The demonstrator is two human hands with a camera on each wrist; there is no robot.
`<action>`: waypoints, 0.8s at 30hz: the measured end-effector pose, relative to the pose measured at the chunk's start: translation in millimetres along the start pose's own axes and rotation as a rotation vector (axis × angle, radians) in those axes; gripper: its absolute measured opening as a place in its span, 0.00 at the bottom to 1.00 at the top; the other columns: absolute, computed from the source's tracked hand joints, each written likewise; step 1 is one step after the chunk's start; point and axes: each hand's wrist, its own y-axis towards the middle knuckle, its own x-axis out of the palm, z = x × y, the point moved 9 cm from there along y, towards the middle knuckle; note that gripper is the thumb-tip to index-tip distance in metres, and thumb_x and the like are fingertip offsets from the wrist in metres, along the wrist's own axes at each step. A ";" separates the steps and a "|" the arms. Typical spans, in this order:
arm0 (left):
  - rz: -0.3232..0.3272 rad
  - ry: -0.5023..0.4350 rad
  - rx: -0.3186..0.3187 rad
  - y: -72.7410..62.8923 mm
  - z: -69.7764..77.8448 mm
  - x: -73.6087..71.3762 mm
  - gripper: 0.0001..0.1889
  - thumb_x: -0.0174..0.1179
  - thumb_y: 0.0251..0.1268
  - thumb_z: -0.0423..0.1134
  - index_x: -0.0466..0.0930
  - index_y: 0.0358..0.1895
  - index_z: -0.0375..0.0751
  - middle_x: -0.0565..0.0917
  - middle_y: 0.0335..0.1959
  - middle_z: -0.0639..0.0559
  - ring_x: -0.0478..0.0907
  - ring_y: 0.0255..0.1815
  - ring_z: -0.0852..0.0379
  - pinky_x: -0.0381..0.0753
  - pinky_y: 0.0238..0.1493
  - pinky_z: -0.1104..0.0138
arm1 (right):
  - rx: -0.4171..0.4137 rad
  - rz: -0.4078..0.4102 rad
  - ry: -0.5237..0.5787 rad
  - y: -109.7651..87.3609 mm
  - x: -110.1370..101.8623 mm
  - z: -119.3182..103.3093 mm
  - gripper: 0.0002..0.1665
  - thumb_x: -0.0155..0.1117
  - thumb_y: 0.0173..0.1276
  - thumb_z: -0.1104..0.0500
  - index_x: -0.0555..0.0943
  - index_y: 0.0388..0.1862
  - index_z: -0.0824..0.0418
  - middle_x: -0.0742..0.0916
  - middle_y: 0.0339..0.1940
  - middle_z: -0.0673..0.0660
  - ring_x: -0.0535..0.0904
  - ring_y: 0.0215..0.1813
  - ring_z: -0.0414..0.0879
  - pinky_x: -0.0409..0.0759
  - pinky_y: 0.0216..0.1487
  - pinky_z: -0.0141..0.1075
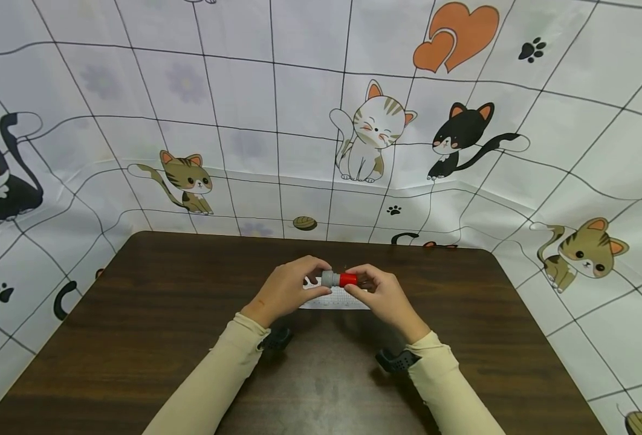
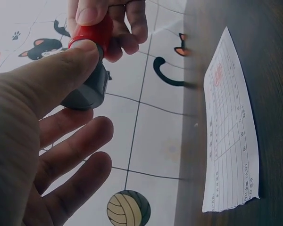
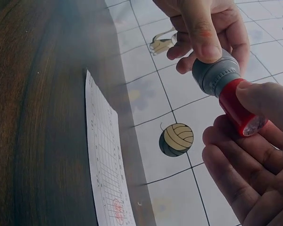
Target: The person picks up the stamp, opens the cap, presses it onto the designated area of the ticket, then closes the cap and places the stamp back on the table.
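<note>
Both hands hold a small round stamp (image 1: 332, 279), grey at one end and red at the other, above the table. My left hand (image 1: 294, 284) pinches its grey part (image 3: 214, 75) between thumb and fingers. My right hand (image 1: 378, 291) grips the red part (image 3: 238, 106), whose flat round end faces the right palm. Below the hands lies a white printed form (image 1: 334, 299) with ruled lines, partly covered by them in the head view. A red print mark (image 3: 117, 212) shows on the form in the right wrist view.
The dark wooden table (image 1: 152, 338) extends round the arms. Behind it and along its sides hangs a white sheet (image 1: 256, 151) with grid lines and cartoon cats. Dark wrist straps (image 1: 399, 360) sit at both wrists.
</note>
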 end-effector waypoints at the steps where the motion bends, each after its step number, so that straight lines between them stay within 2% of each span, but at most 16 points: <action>1: 0.006 0.000 0.002 -0.1 0.4 -0.8 0.22 0.75 0.62 0.45 0.82 0.58 0.47 0.86 0.49 0.56 0.85 0.40 0.60 0.86 0.44 0.64 | 0.000 0.004 -0.005 0.2 0.1 -0.3 0.15 0.73 0.69 0.62 0.85 0.53 0.60 0.90 0.44 0.57 0.88 0.40 0.52 0.87 0.41 0.45; 9: 0.022 -0.032 0.022 0.6 3.5 -3.1 0.22 0.77 0.60 0.42 0.82 0.57 0.45 0.85 0.48 0.55 0.84 0.40 0.58 0.87 0.45 0.62 | -0.002 -0.014 0.015 0.8 1.8 -4.0 0.16 0.73 0.69 0.64 0.84 0.54 0.62 0.90 0.45 0.60 0.88 0.42 0.51 0.87 0.44 0.48; 17: 0.023 -0.054 0.055 2.8 6.7 -3.7 0.24 0.74 0.64 0.40 0.82 0.62 0.44 0.86 0.54 0.52 0.86 0.44 0.55 0.88 0.46 0.62 | -0.010 0.000 0.025 0.0 -2.8 -4.8 0.18 0.74 0.66 0.66 0.84 0.55 0.62 0.89 0.47 0.60 0.88 0.43 0.50 0.88 0.46 0.49; 20: 0.018 -0.048 0.040 2.3 4.4 -3.4 0.25 0.73 0.66 0.42 0.80 0.65 0.43 0.85 0.57 0.50 0.87 0.46 0.54 0.88 0.47 0.60 | -0.012 0.013 0.048 0.4 -4.2 -3.8 0.18 0.74 0.66 0.66 0.84 0.55 0.62 0.89 0.47 0.60 0.89 0.43 0.51 0.88 0.46 0.46; 24: -0.013 -0.033 -0.006 1.0 -0.6 -1.2 0.27 0.73 0.66 0.46 0.80 0.66 0.43 0.86 0.57 0.50 0.87 0.47 0.55 0.88 0.48 0.57 | -0.031 0.003 0.074 0.6 -4.0 -4.3 0.18 0.73 0.66 0.67 0.84 0.55 0.62 0.89 0.50 0.59 0.87 0.45 0.52 0.86 0.46 0.35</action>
